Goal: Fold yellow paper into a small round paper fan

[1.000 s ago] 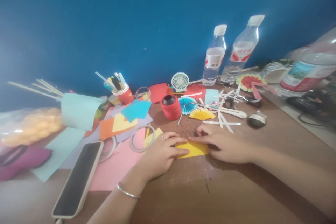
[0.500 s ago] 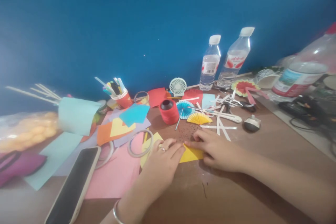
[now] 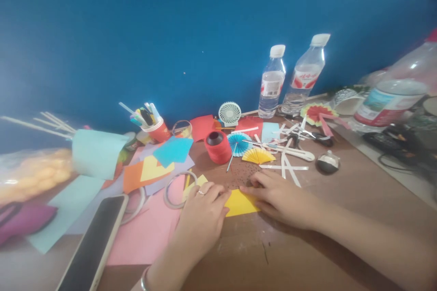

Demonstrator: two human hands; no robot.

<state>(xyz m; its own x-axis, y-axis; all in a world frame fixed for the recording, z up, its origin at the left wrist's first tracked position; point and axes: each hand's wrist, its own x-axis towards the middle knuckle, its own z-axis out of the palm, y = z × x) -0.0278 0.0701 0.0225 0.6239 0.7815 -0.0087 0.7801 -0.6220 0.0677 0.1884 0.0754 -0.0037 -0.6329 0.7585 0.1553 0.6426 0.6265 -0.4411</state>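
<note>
A small yellow paper (image 3: 242, 203) lies on the brown table between my hands. My left hand (image 3: 207, 211), with a ring on one finger, rests on its left end, the fingers bent and close together. On its right end lies my right hand (image 3: 278, 195), the index finger along the top edge and the other fingers curled. Both hands press the paper flat. Just beyond stand a red thread spool (image 3: 218, 148), a yellow pleated paper fan (image 3: 258, 156) and a blue pleated rosette (image 3: 239, 144).
Coloured papers, tape rolls (image 3: 179, 191) and a phone (image 3: 94, 243) lie at the left. Behind are a cup of pens (image 3: 157, 129), a small fan (image 3: 230, 113) and two bottles (image 3: 272, 86). Scissors (image 3: 316, 135), paper strips and a large bottle (image 3: 385, 100) are at the right.
My left hand has shifted slightly left along the yellow paper, and more of the paper shows between my hands. The right fingers have spread a little along its edge.
</note>
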